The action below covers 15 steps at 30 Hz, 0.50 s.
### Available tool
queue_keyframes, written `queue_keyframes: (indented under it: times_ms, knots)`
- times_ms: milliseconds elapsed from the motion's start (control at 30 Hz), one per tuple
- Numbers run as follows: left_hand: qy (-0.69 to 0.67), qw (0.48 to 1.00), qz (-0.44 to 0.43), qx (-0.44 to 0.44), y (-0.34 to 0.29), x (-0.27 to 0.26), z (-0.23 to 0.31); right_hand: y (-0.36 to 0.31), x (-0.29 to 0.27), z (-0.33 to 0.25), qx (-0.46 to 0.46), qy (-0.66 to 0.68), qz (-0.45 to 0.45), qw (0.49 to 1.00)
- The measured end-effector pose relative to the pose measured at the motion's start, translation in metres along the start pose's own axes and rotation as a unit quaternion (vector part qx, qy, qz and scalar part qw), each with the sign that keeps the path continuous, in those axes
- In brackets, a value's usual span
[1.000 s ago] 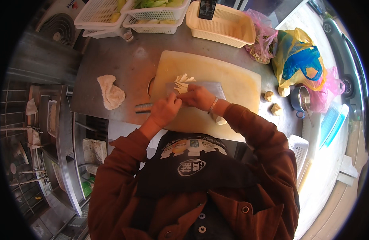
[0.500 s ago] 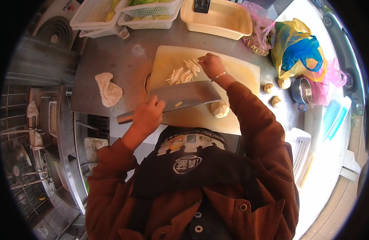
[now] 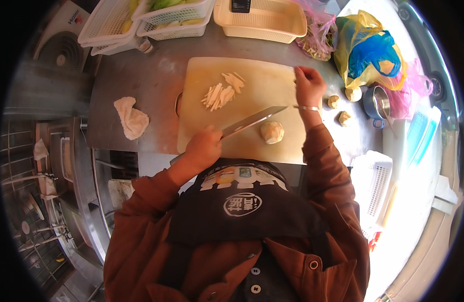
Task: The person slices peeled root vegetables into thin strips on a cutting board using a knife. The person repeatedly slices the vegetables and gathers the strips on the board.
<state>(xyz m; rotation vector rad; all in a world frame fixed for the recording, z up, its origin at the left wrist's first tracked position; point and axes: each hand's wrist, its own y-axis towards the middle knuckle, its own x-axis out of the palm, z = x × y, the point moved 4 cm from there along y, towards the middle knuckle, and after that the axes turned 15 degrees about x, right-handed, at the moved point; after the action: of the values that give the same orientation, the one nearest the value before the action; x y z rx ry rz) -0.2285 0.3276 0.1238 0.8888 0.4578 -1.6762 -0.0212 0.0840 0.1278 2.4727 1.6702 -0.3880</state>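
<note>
My left hand [image 3: 204,147] is closed round the handle of a cleaver [image 3: 253,121]. Its blade points up and to the right over the cutting board [image 3: 201,73], seen nearly edge-on. A pale, peeled round vegetable [image 3: 272,133] lies on the board just below the blade tip. Farther up the board are a pile of pale cut strips [image 3: 219,96] and a smaller bunch of strips [image 3: 234,81]. Over the board's right edge, my right hand [image 3: 310,85] is closed with curled fingers; whatever they may hold is hidden.
Right of the board lie small pale round vegetables [image 3: 345,119], a blue pot [image 3: 377,103] and plastic bags [image 3: 373,55]. A crumpled white cloth [image 3: 131,118] lies left. Along the back stand white baskets [image 3: 176,31] and a cream basket [image 3: 262,32].
My right hand has moved right, from beside the cut strips to the board's right edge. The cleaver has turned from its broad side to nearly edge-on, its tip angled farther up.
</note>
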Motion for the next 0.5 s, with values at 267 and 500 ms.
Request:
queue_keyframes:
  times_ms: [267,500]
  knots:
    - [-0.005,1.000,0.008,0.019,0.021,0.016,-0.003,-0.090,0.051,-0.034,-0.306,-0.123,-0.249,0.911]
    - [-0.043,0.992,0.083,-0.082,0.012,0.002,-0.042,-0.088,-0.069,0.037,-0.060,-0.167,-0.072,0.982]
